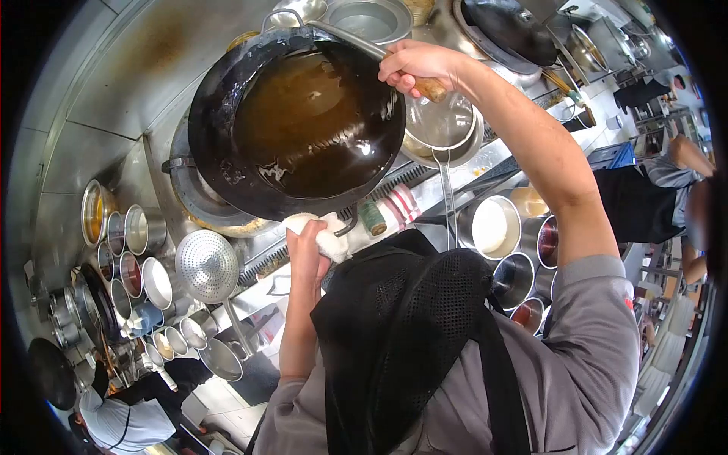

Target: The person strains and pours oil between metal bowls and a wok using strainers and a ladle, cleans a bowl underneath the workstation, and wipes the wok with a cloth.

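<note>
A large black wok [208, 144] holding brown, shiny liquid [311, 114] is tilted above the stove. My left hand [307, 246] is closed around a white cloth [332, 241] at the wok's near handle [347, 221]. High on the right, my right hand [413, 67] grips the wooden end of a ladle [345, 36], whose metal shaft runs left over the wok's far rim to a bowl beyond the far handle. Under my right hand sits a strainer [446, 125] over a metal pot.
A perforated skimmer [206, 265] lies left of the wok. Small metal containers [144, 227] stand at the left, more [497, 227] at the right. A striped cloth [398, 206] lies near the wok. Other people [652, 197] stand at the far right and lower left [129, 417].
</note>
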`<state>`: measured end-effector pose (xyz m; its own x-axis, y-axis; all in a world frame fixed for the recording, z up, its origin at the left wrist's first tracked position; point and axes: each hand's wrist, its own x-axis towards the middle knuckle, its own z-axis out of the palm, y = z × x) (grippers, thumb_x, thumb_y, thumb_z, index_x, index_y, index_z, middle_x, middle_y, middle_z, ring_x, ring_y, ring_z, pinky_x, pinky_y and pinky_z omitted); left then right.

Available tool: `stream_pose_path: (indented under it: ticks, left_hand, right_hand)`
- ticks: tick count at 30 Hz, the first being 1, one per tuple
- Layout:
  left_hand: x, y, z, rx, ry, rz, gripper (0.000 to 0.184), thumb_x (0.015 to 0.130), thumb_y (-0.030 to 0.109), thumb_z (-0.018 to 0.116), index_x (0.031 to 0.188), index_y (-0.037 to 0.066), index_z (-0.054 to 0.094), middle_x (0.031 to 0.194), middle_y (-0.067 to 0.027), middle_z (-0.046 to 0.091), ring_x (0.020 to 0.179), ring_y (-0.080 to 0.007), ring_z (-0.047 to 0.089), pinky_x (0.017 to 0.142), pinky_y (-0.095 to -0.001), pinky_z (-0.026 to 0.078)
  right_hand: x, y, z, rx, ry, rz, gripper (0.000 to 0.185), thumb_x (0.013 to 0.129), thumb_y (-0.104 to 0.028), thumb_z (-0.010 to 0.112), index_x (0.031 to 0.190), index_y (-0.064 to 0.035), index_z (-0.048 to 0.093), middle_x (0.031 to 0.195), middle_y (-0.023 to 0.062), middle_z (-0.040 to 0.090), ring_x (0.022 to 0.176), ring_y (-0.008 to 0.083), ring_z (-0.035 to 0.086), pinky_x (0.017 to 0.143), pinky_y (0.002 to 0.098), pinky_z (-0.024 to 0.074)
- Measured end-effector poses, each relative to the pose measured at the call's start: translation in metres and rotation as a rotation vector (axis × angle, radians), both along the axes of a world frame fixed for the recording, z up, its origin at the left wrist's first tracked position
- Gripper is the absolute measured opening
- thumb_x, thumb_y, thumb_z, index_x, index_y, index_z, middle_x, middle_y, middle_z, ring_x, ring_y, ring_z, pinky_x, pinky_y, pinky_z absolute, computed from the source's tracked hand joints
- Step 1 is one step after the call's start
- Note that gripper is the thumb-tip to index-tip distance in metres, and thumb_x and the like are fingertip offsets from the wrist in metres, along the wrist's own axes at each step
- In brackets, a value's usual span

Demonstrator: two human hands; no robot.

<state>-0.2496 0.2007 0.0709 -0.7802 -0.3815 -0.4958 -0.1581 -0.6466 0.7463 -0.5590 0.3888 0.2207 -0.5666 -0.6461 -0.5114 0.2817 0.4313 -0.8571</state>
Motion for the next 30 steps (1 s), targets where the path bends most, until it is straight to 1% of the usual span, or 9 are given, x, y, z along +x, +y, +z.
stream_pose_path:
  ticks: [3, 6, 9, 12, 15, 18, 21, 24, 30]
  left_hand:
    - [-0.011, 0.009, 0.007, -0.003, 0.008, -0.021, 0.016, 0.079, -0.002, 0.061, 0.093, 0.001, 0.053, 0.083, -0.0076, 0.057, 0.073, -0.0188, 0.06, 0.065, -0.0341, 0.053]
    - [-0.024, 0.023, 0.017, -0.02, -0.021, 0.019, 0.011, 0.077, -0.003, 0.06, 0.085, 0.003, 0.055, 0.078, -0.006, 0.057, 0.069, -0.0189, 0.06, 0.062, -0.0348, 0.052]
    - [-0.032, 0.03, 0.014, -0.044, -0.053, 0.015, 0.01, 0.078, -0.003, 0.06, 0.083, 0.003, 0.055, 0.077, -0.0061, 0.057, 0.068, -0.019, 0.06, 0.061, -0.0346, 0.052]
    - [-0.04, 0.037, 0.016, -0.051, -0.021, 0.006, 0.009, 0.078, -0.002, 0.06, 0.083, 0.003, 0.055, 0.076, -0.0062, 0.057, 0.067, -0.019, 0.06, 0.06, -0.0344, 0.052]
    - [-0.046, 0.041, 0.01, -0.07, -0.04, -0.004, 0.008, 0.078, -0.002, 0.06, 0.083, 0.003, 0.055, 0.076, -0.006, 0.057, 0.067, -0.0187, 0.06, 0.06, -0.034, 0.051]
    - [-0.051, 0.044, 0.01, -0.049, -0.011, -0.009, 0.008, 0.078, -0.001, 0.06, 0.083, 0.004, 0.055, 0.075, -0.0053, 0.056, 0.066, -0.018, 0.059, 0.06, -0.0332, 0.05]
    - [-0.056, 0.052, 0.021, -0.084, -0.027, 0.0, 0.009, 0.078, -0.001, 0.061, 0.083, 0.005, 0.055, 0.075, -0.0047, 0.056, 0.065, -0.0173, 0.058, 0.059, -0.0325, 0.049]
    - [-0.059, 0.055, 0.024, -0.081, -0.064, -0.004, 0.01, 0.078, -0.001, 0.061, 0.084, 0.005, 0.056, 0.075, -0.0042, 0.055, 0.065, -0.0168, 0.058, 0.058, -0.0322, 0.048]
    - [-0.064, 0.061, 0.019, -0.077, -0.029, 0.002, 0.011, 0.078, -0.001, 0.06, 0.086, 0.005, 0.056, 0.076, -0.0041, 0.056, 0.066, -0.0168, 0.059, 0.059, -0.0327, 0.05]
  right_hand:
    - [-0.006, 0.01, 0.001, 0.015, -0.019, -0.033, 0.026, 0.084, -0.005, 0.061, 0.06, -0.0079, 0.049, 0.054, -0.0014, 0.046, 0.046, 0.0083, 0.045, 0.044, 0.028, 0.0404]
    - [-0.013, 0.02, -0.004, 0.002, -0.029, -0.058, 0.026, 0.084, -0.005, 0.062, 0.061, -0.008, 0.049, 0.054, -0.0017, 0.046, 0.046, 0.0075, 0.045, 0.044, 0.0268, 0.0402]
    - [-0.02, 0.028, -0.01, -0.006, -0.008, -0.075, 0.02, 0.086, -0.007, 0.061, 0.069, -0.0072, 0.05, 0.06, -0.0023, 0.048, 0.045, 0.0046, 0.045, 0.04, 0.0245, 0.0383]
    - [-0.028, 0.038, -0.013, -0.036, -0.043, -0.057, 0.018, 0.086, -0.007, 0.061, 0.072, -0.0068, 0.051, 0.061, -0.0018, 0.049, 0.045, 0.0047, 0.045, 0.04, 0.0244, 0.0385]
    - [-0.03, 0.042, -0.012, -0.036, -0.036, -0.103, 0.016, 0.086, -0.007, 0.061, 0.074, -0.0065, 0.052, 0.063, -0.0015, 0.05, 0.045, 0.0047, 0.045, 0.04, 0.0242, 0.0385]
    - [-0.03, 0.047, -0.009, -0.034, -0.046, -0.122, 0.025, 0.086, -0.005, 0.061, 0.064, -0.0086, 0.051, 0.056, -0.0026, 0.047, 0.048, 0.0058, 0.046, 0.044, 0.024, 0.0401]
    - [-0.037, 0.053, -0.015, -0.048, -0.064, -0.117, 0.013, 0.087, -0.006, 0.061, 0.078, -0.0052, 0.051, 0.064, -0.0009, 0.051, 0.046, 0.0048, 0.046, 0.041, 0.0241, 0.0389]
    - [-0.039, 0.058, -0.015, -0.056, -0.074, -0.118, 0.013, 0.087, -0.006, 0.061, 0.08, -0.0051, 0.05, 0.064, -0.0005, 0.051, 0.047, 0.0049, 0.046, 0.042, 0.0241, 0.0387]
    - [-0.037, 0.061, -0.011, -0.059, -0.072, -0.16, 0.013, 0.087, -0.005, 0.061, 0.082, -0.0053, 0.049, 0.065, 0.0, 0.052, 0.047, 0.0048, 0.047, 0.041, 0.024, 0.0385]
